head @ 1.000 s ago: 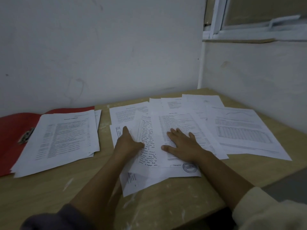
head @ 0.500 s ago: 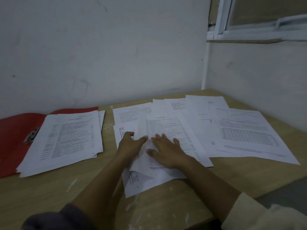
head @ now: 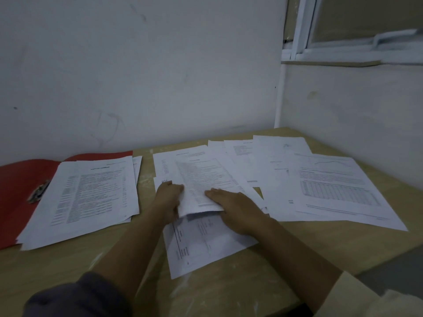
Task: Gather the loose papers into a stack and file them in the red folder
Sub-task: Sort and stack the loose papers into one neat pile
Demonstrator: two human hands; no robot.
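Note:
Several loose printed papers [head: 332, 186] lie spread over the middle and right of the wooden table [head: 68, 266]. The red folder [head: 16, 186] lies open at the left with a metal clip [head: 39, 191], and a stack of papers [head: 91, 193] rests on its right half. My left hand [head: 168, 197] pinches the left edge of a printed sheet [head: 201, 179] in the middle, its near edge lifted. My right hand [head: 233, 207] presses flat on that sheet's lower right. Another sheet [head: 206, 243] lies under both hands.
White walls meet in a corner behind the table, close to the far papers. A window frame [head: 302, 30] sits at the upper right. The table's right edge [head: 377, 259] drops off near my right forearm.
Both hands have slid the middle sheet leftward and away from the right-hand papers. My left hand has gone from flat to pinching its edge, and the sheet's near edge now lifts.

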